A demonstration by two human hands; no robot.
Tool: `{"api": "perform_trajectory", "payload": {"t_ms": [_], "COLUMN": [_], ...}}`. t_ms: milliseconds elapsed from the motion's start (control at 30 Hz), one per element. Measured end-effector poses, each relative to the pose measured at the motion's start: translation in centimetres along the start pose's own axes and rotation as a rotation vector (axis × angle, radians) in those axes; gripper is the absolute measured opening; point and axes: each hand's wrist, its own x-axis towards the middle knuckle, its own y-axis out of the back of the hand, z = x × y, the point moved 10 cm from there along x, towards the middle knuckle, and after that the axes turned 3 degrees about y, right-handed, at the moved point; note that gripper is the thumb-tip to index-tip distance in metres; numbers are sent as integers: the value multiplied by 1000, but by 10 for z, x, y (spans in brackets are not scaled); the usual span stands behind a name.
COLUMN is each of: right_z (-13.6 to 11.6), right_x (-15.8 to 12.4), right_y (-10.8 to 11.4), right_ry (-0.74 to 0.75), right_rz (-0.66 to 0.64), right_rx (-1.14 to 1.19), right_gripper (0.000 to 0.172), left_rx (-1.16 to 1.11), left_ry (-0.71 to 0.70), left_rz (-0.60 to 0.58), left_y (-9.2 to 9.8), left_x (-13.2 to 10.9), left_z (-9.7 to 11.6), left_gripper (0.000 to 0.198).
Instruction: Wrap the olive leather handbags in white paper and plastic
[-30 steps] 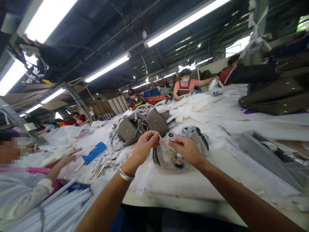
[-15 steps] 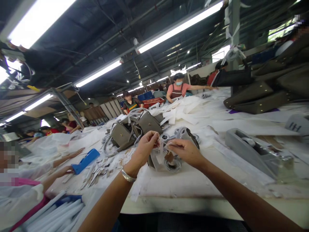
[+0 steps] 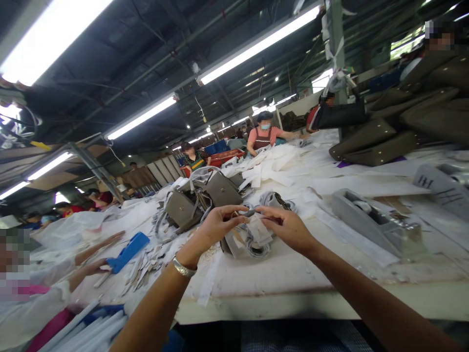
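Note:
Over the near part of the table, my left hand [image 3: 222, 222] and my right hand [image 3: 287, 225] face each other, fingertips pinching a short grey strap [image 3: 250, 213] from both sides. Just under it shows a whitish tag-like piece [image 3: 261, 231], partly hidden by my right fingers. Below my hands lies a small grey-brown bag [image 3: 227, 244] with coiled, wrapped straps [image 3: 258, 250]; my hands cover much of it. Two more grey-brown handbags [image 3: 182, 208] with wrapped handles rest just beyond my left hand.
Grey tape dispensers [image 3: 361, 215] stand to the right. On the left are a blue tool-like object [image 3: 128, 252], scattered scraps [image 3: 144, 266] and a co-worker's hands [image 3: 97, 264]. Dark bags [image 3: 373, 142] pile at the far right; white sheets [image 3: 282, 161] cover the back, where other people work.
My hands have come closer together, and the grey strap now shows between their fingertips. The view has shifted slightly to the right. The co-worker's hand stays by the blue object.

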Motion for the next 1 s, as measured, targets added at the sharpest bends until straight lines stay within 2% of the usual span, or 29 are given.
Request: {"api": "perform_trajectory", "payload": {"t_ms": [167, 267, 333, 400, 500, 567, 733, 867, 1000], "right_z": [-8, -7, -3, -1, 3, 8, 19, 34, 57], "right_x": [-10, -18, -22, -25, -26, -25, -29, -35, -42], "right_y": [8, 2, -4, -5, 2, 3, -1, -10, -24], "right_ry": [51, 15, -27, -42, -49, -74, -165, -261, -381], "right_rz": [129, 144, 128, 145, 187, 146, 15, -30, -29], "right_rx": [-80, 7, 94, 84, 31, 125, 392, 492, 585], "right_gripper": [29, 35, 42, 46, 37, 30, 30, 35, 46], "left_rx": [-83, -134, -157, -182, -240, -271, -435, -693, -901], "left_ry": [4, 29, 28, 21, -1, -23, -82, -110, -103], "left_rz": [49, 65, 53, 25, -10, -23, 15, 43, 39], "left_y": [-1, -6, -13, -21, -30, -32, -26, -22, -25], "left_x": [1, 3, 5, 9, 13, 14, 14, 13, 12], "left_z": [-5, -11, -11, -10, -6, -3, -3, -7, -9], "left_gripper": [45, 45, 45, 44, 42, 40, 32, 25, 27]}}
